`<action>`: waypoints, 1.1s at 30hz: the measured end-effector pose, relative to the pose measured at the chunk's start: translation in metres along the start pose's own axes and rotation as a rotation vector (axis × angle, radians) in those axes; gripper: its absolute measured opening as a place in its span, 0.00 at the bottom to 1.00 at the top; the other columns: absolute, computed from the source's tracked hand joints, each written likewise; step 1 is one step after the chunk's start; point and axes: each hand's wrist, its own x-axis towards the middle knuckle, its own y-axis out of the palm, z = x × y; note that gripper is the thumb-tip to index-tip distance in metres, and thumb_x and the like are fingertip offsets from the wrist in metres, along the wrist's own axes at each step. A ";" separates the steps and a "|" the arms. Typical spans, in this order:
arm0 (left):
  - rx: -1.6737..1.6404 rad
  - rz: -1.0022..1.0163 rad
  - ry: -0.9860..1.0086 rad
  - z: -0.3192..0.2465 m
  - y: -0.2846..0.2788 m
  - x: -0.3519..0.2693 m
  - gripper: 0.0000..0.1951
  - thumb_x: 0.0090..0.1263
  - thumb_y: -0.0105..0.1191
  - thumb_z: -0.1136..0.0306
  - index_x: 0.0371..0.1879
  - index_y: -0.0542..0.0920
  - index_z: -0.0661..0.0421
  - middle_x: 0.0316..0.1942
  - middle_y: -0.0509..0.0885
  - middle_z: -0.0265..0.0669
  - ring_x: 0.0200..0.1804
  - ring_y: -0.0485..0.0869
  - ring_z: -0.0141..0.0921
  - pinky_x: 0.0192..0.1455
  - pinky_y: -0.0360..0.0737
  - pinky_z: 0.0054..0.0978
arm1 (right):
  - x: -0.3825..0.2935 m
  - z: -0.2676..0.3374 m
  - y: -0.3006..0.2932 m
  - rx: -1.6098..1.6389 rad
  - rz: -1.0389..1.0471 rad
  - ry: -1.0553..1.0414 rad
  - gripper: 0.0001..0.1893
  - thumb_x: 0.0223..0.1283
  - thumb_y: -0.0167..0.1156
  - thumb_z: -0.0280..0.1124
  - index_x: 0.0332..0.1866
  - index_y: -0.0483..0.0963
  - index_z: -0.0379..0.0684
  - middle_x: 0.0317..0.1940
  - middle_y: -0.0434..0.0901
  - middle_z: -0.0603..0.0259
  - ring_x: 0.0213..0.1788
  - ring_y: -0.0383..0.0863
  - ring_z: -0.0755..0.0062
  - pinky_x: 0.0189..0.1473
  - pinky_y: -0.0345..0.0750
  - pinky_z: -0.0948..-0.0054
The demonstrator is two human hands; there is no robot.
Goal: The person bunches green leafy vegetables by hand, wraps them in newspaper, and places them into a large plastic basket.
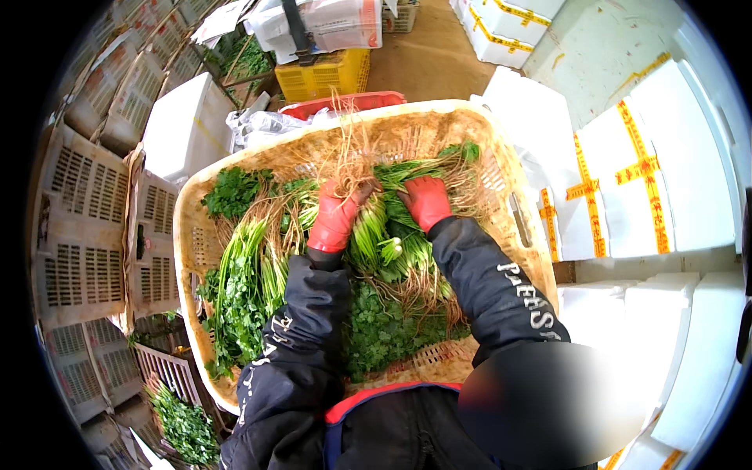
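Note:
My left hand point(331, 223), in a red rubber glove, grips a bunch of leafy herbs near its root end. The long, pale brown roots point(351, 167) of that bunch stick up past my fingers, and its green stems point(365, 238) run down below. My right hand point(426, 201), gloved in the same red, rests on other green stems point(402, 170); its fingertips are partly hidden among them. Both hands are inside a large, stained plastic basket point(511, 132). More rooted bunches point(244, 282) lie at its left side, and leafy tops point(382, 335) fill its near part.
White foam boxes point(623, 194) with yellow tape are stacked at the right. Slotted plastic crates point(85, 235) form a wall at the left. Beyond the basket are a red tub point(376, 101), a yellow crate point(320, 76) and clear plastic bags point(267, 124). Another herb bunch point(185, 426) lies at lower left.

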 end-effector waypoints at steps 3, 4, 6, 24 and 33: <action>0.062 0.021 0.063 0.003 0.017 0.000 0.14 0.64 0.57 0.70 0.47 0.78 0.63 0.44 0.83 0.38 0.46 0.79 0.29 0.51 0.74 0.25 | -0.003 -0.009 0.002 0.075 0.030 -0.036 0.15 0.56 0.58 0.47 0.34 0.77 0.44 0.31 0.79 0.59 0.40 0.77 0.56 0.41 0.70 0.56; 0.116 0.036 0.043 0.008 0.023 0.003 0.15 0.63 0.58 0.69 0.47 0.78 0.63 0.43 0.83 0.39 0.45 0.79 0.30 0.51 0.74 0.27 | 0.004 -0.010 -0.003 0.111 0.028 -0.068 0.16 0.56 0.58 0.47 0.35 0.78 0.44 0.32 0.79 0.59 0.41 0.77 0.56 0.41 0.70 0.56; 0.233 0.062 0.129 0.017 0.025 0.015 0.15 0.63 0.59 0.69 0.47 0.78 0.61 0.39 0.84 0.38 0.39 0.79 0.27 0.45 0.75 0.27 | 0.012 -0.013 -0.007 0.181 0.177 0.121 0.15 0.52 0.62 0.38 0.44 0.78 0.44 0.40 0.80 0.53 0.48 0.77 0.53 0.50 0.72 0.58; 0.654 -0.108 0.555 0.031 0.071 0.006 0.16 0.47 0.64 0.63 0.35 0.79 0.54 0.29 0.78 0.42 0.36 0.76 0.47 0.41 0.71 0.41 | -0.012 0.024 0.030 0.631 0.004 0.099 0.14 0.55 0.56 0.25 0.48 0.75 0.37 0.45 0.80 0.52 0.50 0.77 0.56 0.54 0.73 0.66; 0.650 -0.124 0.570 0.003 0.085 -0.008 0.14 0.37 0.64 0.67 0.24 0.76 0.55 0.27 0.78 0.40 0.37 0.77 0.44 0.41 0.71 0.41 | -0.046 0.012 0.000 0.667 0.159 0.061 0.14 0.58 0.52 0.25 0.49 0.74 0.35 0.45 0.79 0.53 0.49 0.78 0.60 0.54 0.74 0.68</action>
